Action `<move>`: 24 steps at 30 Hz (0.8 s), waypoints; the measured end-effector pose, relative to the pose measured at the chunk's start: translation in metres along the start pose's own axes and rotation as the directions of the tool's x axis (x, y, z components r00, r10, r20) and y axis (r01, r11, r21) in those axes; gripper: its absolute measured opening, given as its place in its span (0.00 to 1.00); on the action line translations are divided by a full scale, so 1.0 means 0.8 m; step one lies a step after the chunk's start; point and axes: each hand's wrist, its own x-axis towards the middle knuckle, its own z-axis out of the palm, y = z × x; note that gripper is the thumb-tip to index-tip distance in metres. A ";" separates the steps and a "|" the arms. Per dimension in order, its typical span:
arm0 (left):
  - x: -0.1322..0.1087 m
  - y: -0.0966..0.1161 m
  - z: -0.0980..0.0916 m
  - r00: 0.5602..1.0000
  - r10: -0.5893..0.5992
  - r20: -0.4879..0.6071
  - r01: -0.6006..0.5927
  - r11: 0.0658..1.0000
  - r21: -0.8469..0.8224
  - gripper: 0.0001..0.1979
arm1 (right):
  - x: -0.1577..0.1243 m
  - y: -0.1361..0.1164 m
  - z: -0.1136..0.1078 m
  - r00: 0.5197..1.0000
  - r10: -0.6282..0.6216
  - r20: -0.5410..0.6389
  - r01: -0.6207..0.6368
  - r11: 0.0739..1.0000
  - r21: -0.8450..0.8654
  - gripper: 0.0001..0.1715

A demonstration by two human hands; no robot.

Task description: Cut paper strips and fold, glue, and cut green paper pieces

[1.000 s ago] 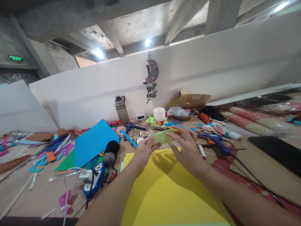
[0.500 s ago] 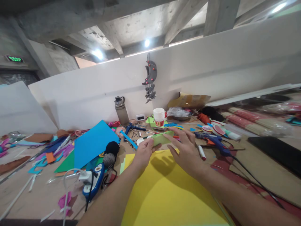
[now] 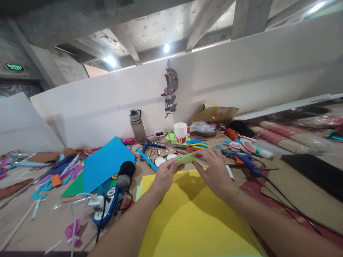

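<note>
A small light-green piece, paper or felt, (image 3: 187, 159) is held up between my two hands, above the far edge of a large yellow sheet (image 3: 193, 214). My left hand (image 3: 166, 174) pinches its left end between thumb and fingers. At the other end, my right hand (image 3: 210, 164) closes its thumb and fingertips on the piece. The piece looks slightly bent, and the fingers hide both its ends. Just beyond the hands lie white discs (image 3: 160, 161) and yellow-handled scissors or pliers (image 3: 200, 145).
Left are a blue sheet (image 3: 107, 162), yarn balls (image 3: 127, 168) and a blue-and-white power strip (image 3: 108, 205). A bottle (image 3: 138, 126) and paper cups (image 3: 180, 132) stand at the back. A blue glue gun (image 3: 248, 164) with a trailing cord lies right, near a marker (image 3: 229, 172).
My right hand has moved from open, spread fingers to a grip on the right end of the green piece. The piece now shows less of its face and is bent.
</note>
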 end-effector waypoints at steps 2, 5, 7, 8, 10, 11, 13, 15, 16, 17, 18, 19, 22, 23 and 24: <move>-0.001 -0.001 0.000 1.000 0.004 -0.013 -0.004 1.000 -0.011 0.20 | 0.001 0.000 -0.002 0.999 -0.001 0.038 0.000 1.000 0.020 0.02; 0.000 -0.002 -0.001 1.000 0.017 -0.022 -0.017 1.000 -0.006 0.19 | 0.001 -0.001 -0.004 0.997 -0.036 0.063 0.028 0.991 0.134 0.05; 0.001 -0.001 -0.002 1.000 0.015 -0.023 -0.014 0.999 0.039 0.19 | 0.000 -0.002 -0.004 0.996 -0.041 0.073 0.026 0.980 0.199 0.04; 0.001 -0.001 -0.002 1.000 0.010 -0.027 -0.008 0.998 0.066 0.18 | -0.001 -0.002 -0.005 0.996 -0.026 0.087 0.007 0.977 0.211 0.04; 0.002 0.001 -0.001 0.999 -0.004 -0.041 0.009 0.994 0.107 0.18 | -0.004 -0.003 -0.004 0.992 0.027 0.127 -0.053 0.977 0.207 0.04; 0.002 0.001 -0.001 0.999 -0.010 -0.051 0.016 0.993 0.113 0.17 | -0.005 -0.004 -0.004 0.987 0.054 0.151 -0.084 0.975 0.203 0.05; 0.003 0.002 -0.001 0.998 -0.020 -0.067 0.027 0.995 0.098 0.16 | -0.006 -0.004 -0.003 0.979 0.090 0.182 -0.128 0.969 0.210 0.06; 0.004 0.001 -0.002 0.997 -0.026 -0.071 0.031 0.997 0.070 0.16 | -0.006 -0.005 -0.001 0.977 0.103 0.186 -0.147 0.960 0.237 0.06; 0.004 0.000 -0.003 0.997 -0.028 -0.072 0.032 0.998 0.055 0.16 | -0.006 -0.004 0.000 0.977 0.109 0.185 -0.155 0.955 0.252 0.08; 0.005 -0.001 -0.004 0.997 -0.030 -0.074 0.033 0.999 0.043 0.17 | -0.006 -0.004 0.001 0.976 0.115 0.184 -0.163 0.950 0.267 0.09; 0.006 -0.002 -0.005 0.997 -0.032 -0.076 0.035 0.999 0.036 0.17 | -0.006 -0.003 0.002 0.975 0.124 0.183 -0.173 0.945 0.278 0.10; 0.006 -0.003 -0.006 0.996 -0.035 -0.079 0.037 0.999 0.032 0.17 | -0.005 -0.002 0.003 0.974 0.135 0.183 -0.185 0.940 0.287 0.10; 0.007 -0.006 -0.008 0.995 -0.059 -0.079 0.061 0.998 0.014 0.19 | -0.003 0.002 0.006 0.964 0.202 0.170 -0.247 0.919 0.308 0.11; 0.007 -0.007 -0.008 0.994 -0.074 -0.076 0.075 0.997 0.003 0.20 | -0.002 0.003 0.006 0.957 0.237 0.164 -0.279 0.908 0.314 0.12; 0.007 -0.008 -0.008 0.993 -0.090 -0.075 0.090 0.996 -0.009 0.20 | -0.001 0.005 0.007 0.948 0.275 0.161 -0.314 0.893 0.322 0.13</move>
